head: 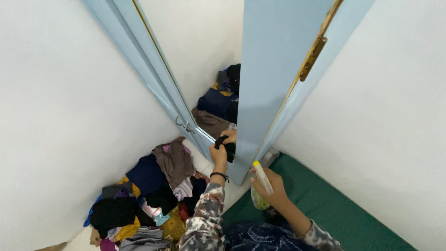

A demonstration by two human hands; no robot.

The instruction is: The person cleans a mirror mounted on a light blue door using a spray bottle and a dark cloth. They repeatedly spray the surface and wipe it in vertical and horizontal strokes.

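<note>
My left hand (218, 154) is closed on a black cloth (228, 149) and presses it against the bottom of a light blue door (274, 69), beside a mirror-like panel (200, 51). A second hand shows just above the cloth, apparently a reflection. A black band circles my left wrist. My right hand (273, 189) grips a small spray bottle (259, 179) with a yellow tip and greenish liquid, held low and close to the door's lower corner. Both sleeves have a mottled grey pattern.
A big heap of mixed clothes (148, 195) lies on the floor at the left, against a white wall. A green mat (334, 204) covers the floor to the right. A brass hinge (313, 56) sits on the door's edge. White walls close in on both sides.
</note>
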